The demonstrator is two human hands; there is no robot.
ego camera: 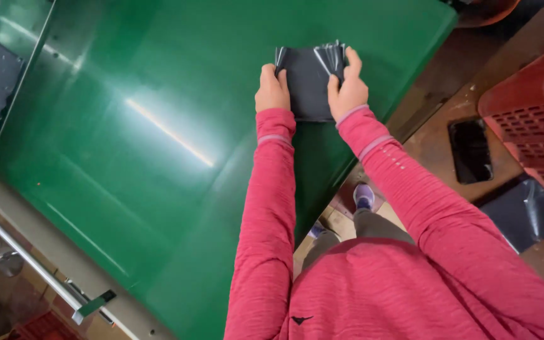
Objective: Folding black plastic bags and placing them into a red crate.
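The bag stack lies flat on the green table near its far edge, gripped by the left hand and right hand at either side, and its slick layers could fan out if either grip loosens.

dark phone screen on floor, right

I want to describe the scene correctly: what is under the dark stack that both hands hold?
Under the dark stack lies the green table, its glossy top showing all around. The left hand and right hand grip its sides. The surface directly beneath is covered.
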